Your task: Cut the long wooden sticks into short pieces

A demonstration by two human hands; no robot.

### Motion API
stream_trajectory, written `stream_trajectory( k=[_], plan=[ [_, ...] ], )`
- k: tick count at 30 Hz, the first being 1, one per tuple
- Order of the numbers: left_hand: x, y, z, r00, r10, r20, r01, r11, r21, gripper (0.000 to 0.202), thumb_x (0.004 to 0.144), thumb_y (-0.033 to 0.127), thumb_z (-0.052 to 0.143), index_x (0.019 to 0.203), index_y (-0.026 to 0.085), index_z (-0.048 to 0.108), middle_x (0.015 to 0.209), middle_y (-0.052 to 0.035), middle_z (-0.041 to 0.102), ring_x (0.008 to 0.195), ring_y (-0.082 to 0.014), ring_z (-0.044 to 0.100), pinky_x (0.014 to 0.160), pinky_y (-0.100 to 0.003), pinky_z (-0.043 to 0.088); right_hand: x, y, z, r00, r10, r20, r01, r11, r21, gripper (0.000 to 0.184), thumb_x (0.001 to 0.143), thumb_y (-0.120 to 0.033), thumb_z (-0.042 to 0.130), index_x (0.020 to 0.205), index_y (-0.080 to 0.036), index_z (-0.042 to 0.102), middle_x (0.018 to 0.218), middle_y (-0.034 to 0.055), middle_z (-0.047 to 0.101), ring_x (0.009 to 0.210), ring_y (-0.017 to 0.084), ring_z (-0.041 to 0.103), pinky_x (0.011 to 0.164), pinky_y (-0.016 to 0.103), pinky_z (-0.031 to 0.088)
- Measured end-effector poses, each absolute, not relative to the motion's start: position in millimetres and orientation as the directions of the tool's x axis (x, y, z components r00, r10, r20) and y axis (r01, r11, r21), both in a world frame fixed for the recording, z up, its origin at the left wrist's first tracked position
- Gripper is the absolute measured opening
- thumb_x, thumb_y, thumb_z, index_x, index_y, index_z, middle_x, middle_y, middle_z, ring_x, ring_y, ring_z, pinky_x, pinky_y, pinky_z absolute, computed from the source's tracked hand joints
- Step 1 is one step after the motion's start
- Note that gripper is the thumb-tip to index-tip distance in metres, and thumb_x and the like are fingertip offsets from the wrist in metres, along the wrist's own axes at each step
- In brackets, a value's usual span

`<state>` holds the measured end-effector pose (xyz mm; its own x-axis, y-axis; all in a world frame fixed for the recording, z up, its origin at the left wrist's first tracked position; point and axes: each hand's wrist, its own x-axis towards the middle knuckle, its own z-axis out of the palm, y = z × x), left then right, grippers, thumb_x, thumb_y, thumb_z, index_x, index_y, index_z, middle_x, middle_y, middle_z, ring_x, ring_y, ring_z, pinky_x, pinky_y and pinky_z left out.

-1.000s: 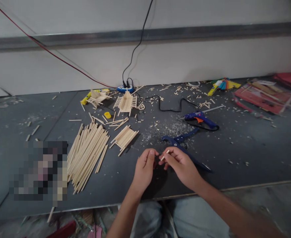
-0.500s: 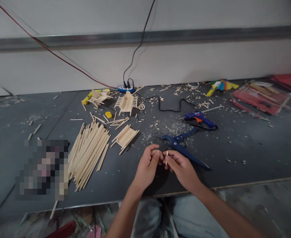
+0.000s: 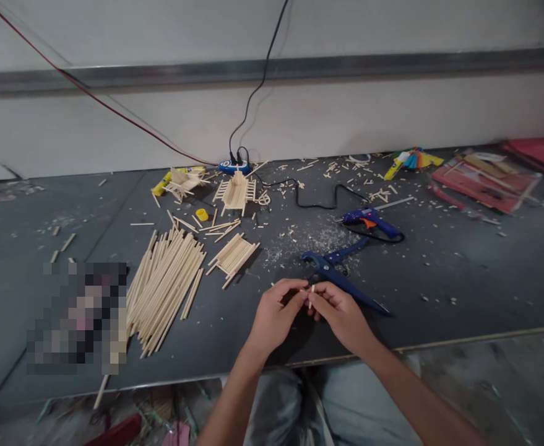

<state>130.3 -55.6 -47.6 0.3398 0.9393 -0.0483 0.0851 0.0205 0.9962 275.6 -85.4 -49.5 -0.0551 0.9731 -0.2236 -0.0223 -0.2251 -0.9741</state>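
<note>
My right hand (image 3: 341, 311) pinches a short wooden stick (image 3: 312, 289), held nearly upright between thumb and fingers. Close against it is my left hand (image 3: 274, 314), its thumb and fingers closed at the tips; whatever they grip is too small and covered to make out. Just beyond my hands lies a blue cutter (image 3: 330, 269) with its jaws apart. To the left, a small panel of joined sticks (image 3: 234, 257) rests on the dark table beside a large pile of wooden sticks (image 3: 172, 291).
A blue glue gun (image 3: 371, 222) lies at the right, its black cord running back to a blue power strip (image 3: 234, 166). Two stick models (image 3: 237, 192) stand near the wall. Wood scraps (image 3: 332, 168) litter the table (image 3: 476, 279). Red plastic packets (image 3: 489, 183) lie far right.
My left hand's fingertips have moved right to meet the right hand at the short stick, and its raised forefinger has lowered. The right hand has hardly moved.
</note>
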Motion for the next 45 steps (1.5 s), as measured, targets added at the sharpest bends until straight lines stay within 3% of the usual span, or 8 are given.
stream_trajectory(
  k=[2, 7, 14, 21, 36, 40, 45],
  plan=[
    [131.6, -56.1, -46.3, 0.314, 0.943, -0.113, 0.034, 0.108, 0.994, 0.024, 0.077, 0.026, 0.057, 0.1, 0.018, 0.056, 0.082, -0.0016, 0.061, 0.072, -0.0116, 0.059, 0.067, -0.023, 0.048, 276.3, -85.1, -49.2, -0.065, 0.972, -0.227, -0.024, -0.229, -0.973, 0.026, 0.078, -0.041, 0.053, 0.085, -0.016, 0.056, 0.069, 0.0011, 0.057, 0.063, 0.013, 0.055, 0.055, 0.024, 0.044],
    [132.3, -55.2, -42.6, 0.312, 0.935, -0.168, 0.002, 0.176, 0.984, 0.015, 0.076, 0.028, 0.058, 0.084, 0.016, 0.056, 0.069, 0.0008, 0.061, 0.065, -0.0112, 0.059, 0.064, -0.023, 0.048, 277.4, -83.8, -49.1, -0.077, 0.975, -0.209, -0.038, -0.213, -0.976, 0.024, 0.079, -0.039, 0.054, 0.088, -0.017, 0.058, 0.073, 0.0019, 0.059, 0.065, 0.013, 0.057, 0.057, 0.025, 0.045],
    [130.2, -52.6, -45.9, 0.272, 0.954, -0.125, 0.041, 0.118, 0.992, 0.019, 0.073, 0.03, 0.06, 0.087, 0.016, 0.064, 0.087, -0.0039, 0.064, 0.078, -0.0139, 0.059, 0.071, -0.024, 0.047, 276.7, -82.9, -51.1, -0.081, 0.98, -0.183, 0.003, -0.183, -0.983, 0.024, 0.077, -0.037, 0.057, 0.09, -0.018, 0.062, 0.073, 0.0011, 0.061, 0.063, 0.013, 0.057, 0.057, 0.026, 0.046],
    [131.1, -52.9, -47.6, 0.27, 0.945, -0.183, 0.008, 0.188, 0.982, 0.024, 0.07, 0.03, 0.064, 0.09, 0.017, 0.064, 0.077, -0.0007, 0.063, 0.072, -0.0113, 0.057, 0.068, -0.023, 0.046, 276.4, -84.0, -54.7, -0.042, 0.981, -0.191, 0.03, -0.19, -0.981, 0.024, 0.076, -0.039, 0.058, 0.086, -0.018, 0.062, 0.07, 0.0004, 0.062, 0.06, 0.012, 0.057, 0.055, 0.025, 0.047],
    [130.8, -52.2, -48.1, 0.291, 0.933, -0.211, -0.037, 0.231, 0.972, 0.027, 0.068, 0.03, 0.066, 0.091, 0.016, 0.064, 0.076, -0.001, 0.061, 0.072, -0.0122, 0.057, 0.069, -0.026, 0.049, 280.4, -83.9, -50.5, -0.094, 0.973, -0.211, 0.043, -0.208, -0.977, 0.025, 0.075, -0.041, 0.058, 0.083, -0.017, 0.062, 0.067, -0.0001, 0.059, 0.057, 0.011, 0.054, 0.053, 0.025, 0.046],
    [130.4, -51.8, -49.6, 0.305, 0.938, -0.164, -0.026, 0.18, 0.983, 0.027, 0.068, 0.029, 0.066, 0.093, 0.016, 0.064, 0.086, -0.0042, 0.063, 0.077, -0.0136, 0.058, 0.072, -0.027, 0.049, 282.3, -83.7, -51.1, -0.122, 0.969, -0.216, 0.03, -0.214, -0.976, 0.025, 0.075, -0.041, 0.058, 0.082, -0.017, 0.061, 0.065, -0.0009, 0.057, 0.057, 0.011, 0.053, 0.054, 0.025, 0.046],
    [130.3, -51.3, -46.2, 0.376, 0.922, -0.091, -0.031, 0.11, 0.993, 0.016, 0.073, 0.026, 0.062, 0.085, 0.016, 0.067, 0.108, -0.009, 0.059, 0.096, -0.0175, 0.057, 0.084, -0.03, 0.046, 284.1, -83.9, -53.7, -0.134, 0.969, -0.21, 0.042, -0.206, -0.978, 0.025, 0.076, -0.04, 0.058, 0.081, -0.017, 0.061, 0.062, -0.0013, 0.056, 0.056, 0.011, 0.052, 0.056, 0.025, 0.045]
  ],
)
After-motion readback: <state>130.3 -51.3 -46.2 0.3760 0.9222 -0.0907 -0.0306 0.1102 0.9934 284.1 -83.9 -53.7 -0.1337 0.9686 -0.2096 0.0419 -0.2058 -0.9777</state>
